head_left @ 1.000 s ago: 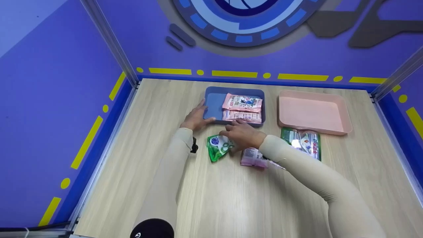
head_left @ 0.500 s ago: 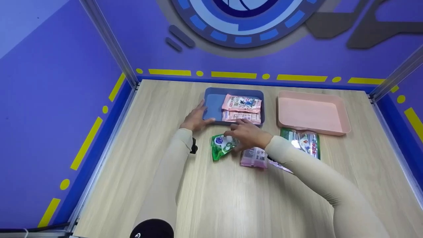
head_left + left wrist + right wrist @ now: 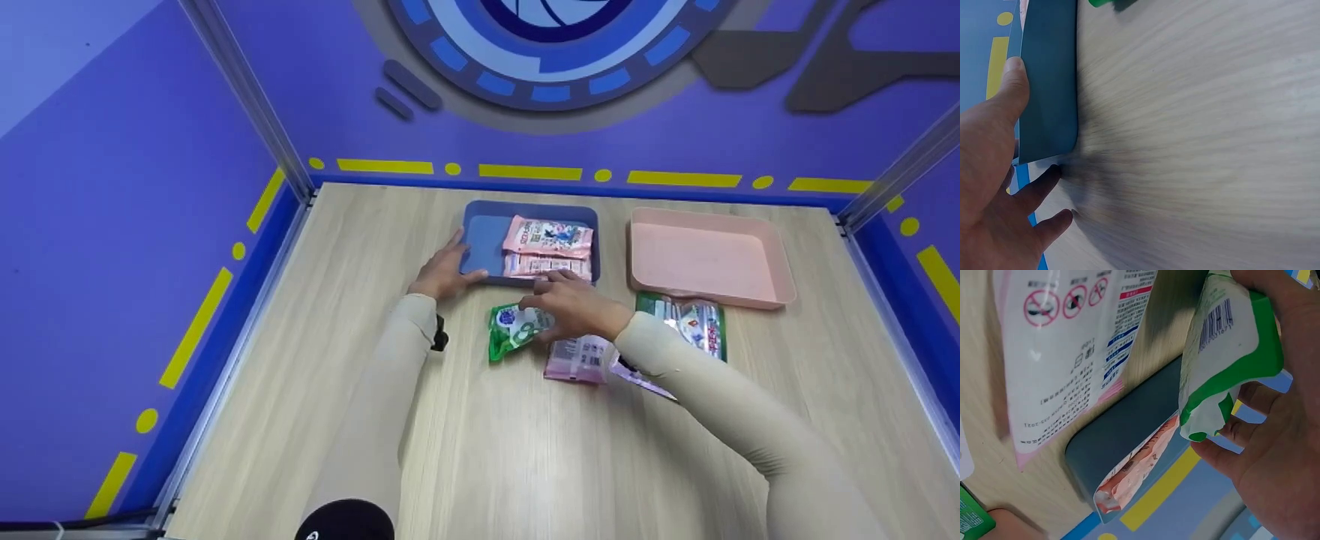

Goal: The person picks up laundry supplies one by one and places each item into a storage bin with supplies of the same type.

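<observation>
My left hand (image 3: 442, 271) rests against the near left corner of the blue tray (image 3: 482, 232). Its thumb lies on the front wall, its fingers spread along the left side, as the left wrist view shows. In my right hand (image 3: 574, 306) is a green-and-white packet (image 3: 513, 331), held between thumb and fingers, tilted, just in front of that tray. Its barcode side shows in the right wrist view (image 3: 1216, 334). Two pink packets (image 3: 551, 238) lie inside the blue tray, toward its right. A pink-and-white packet (image 3: 576, 361) lies on the table below my right hand.
To the right stands a pink tray (image 3: 709, 259). A clear-fronted packet with green edges (image 3: 699, 327) lies at its front wall. Part of a purple packet (image 3: 643, 377) shows beneath my right forearm. Purple walls border the wooden table (image 3: 510, 457).
My right hand has shifted a little to the right with the green-and-white packet. More of the pink-and-white and purple packets shows. My left hand has stayed at the blue tray.
</observation>
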A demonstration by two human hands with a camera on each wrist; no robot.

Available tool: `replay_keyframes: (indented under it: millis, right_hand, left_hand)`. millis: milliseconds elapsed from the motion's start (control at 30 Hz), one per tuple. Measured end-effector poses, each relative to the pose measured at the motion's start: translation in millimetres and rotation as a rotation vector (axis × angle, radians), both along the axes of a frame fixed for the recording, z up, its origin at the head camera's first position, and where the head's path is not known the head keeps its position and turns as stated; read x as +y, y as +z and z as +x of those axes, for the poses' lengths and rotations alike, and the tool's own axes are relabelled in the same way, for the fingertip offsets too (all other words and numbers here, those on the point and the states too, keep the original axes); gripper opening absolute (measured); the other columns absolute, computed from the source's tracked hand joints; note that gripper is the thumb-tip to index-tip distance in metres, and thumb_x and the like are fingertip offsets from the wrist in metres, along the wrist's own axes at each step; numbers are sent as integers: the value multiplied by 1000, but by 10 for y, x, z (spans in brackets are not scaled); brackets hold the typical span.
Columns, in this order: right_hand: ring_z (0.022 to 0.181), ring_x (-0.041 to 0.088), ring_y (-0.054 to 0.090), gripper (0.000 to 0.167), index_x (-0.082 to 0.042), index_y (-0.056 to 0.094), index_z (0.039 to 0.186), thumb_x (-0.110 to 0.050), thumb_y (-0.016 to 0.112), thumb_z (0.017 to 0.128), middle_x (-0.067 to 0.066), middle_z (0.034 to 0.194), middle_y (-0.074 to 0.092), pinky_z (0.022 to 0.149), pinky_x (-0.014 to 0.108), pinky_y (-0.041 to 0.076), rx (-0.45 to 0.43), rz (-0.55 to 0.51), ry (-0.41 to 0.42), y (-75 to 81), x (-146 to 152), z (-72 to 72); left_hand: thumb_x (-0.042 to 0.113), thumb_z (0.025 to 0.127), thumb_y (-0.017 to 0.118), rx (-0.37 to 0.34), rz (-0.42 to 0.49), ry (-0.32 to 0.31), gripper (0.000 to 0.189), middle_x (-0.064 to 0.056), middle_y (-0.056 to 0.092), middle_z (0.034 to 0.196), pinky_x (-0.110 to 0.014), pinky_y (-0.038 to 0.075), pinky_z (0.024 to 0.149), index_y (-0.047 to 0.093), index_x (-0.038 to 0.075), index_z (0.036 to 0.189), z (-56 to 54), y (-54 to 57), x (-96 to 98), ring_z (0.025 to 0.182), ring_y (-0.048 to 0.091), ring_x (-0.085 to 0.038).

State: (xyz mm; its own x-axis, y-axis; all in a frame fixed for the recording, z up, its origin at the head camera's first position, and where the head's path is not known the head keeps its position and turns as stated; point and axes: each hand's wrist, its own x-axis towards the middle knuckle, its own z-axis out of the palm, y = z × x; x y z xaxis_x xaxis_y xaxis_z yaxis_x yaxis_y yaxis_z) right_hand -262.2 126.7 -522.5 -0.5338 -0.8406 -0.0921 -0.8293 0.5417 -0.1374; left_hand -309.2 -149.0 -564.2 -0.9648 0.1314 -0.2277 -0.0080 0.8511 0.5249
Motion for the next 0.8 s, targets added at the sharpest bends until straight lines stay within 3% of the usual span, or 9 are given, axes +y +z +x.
replay_keyframes:
  millis: [533,800]
  right_hand:
    - [118,34,55,54,-20,71,132,-38,85,83,8,129,67,110,63,39,-44,-114,-64,16,264,34]
    - [128,40,55,54,-20,70,132,-39,84,83,12,143,61,113,71,31,-47,-156,-106,29,387,66]
  left_hand:
    - [54,97,65,-11,13,-10,82,3,0,174,-44,22,126,35,11,161,6,21,-12,157,18,-26]
    - [54,98,64,4,7,-35,82,3,1,174,-42,22,126,35,9,160,7,8,-22,157,17,-26]
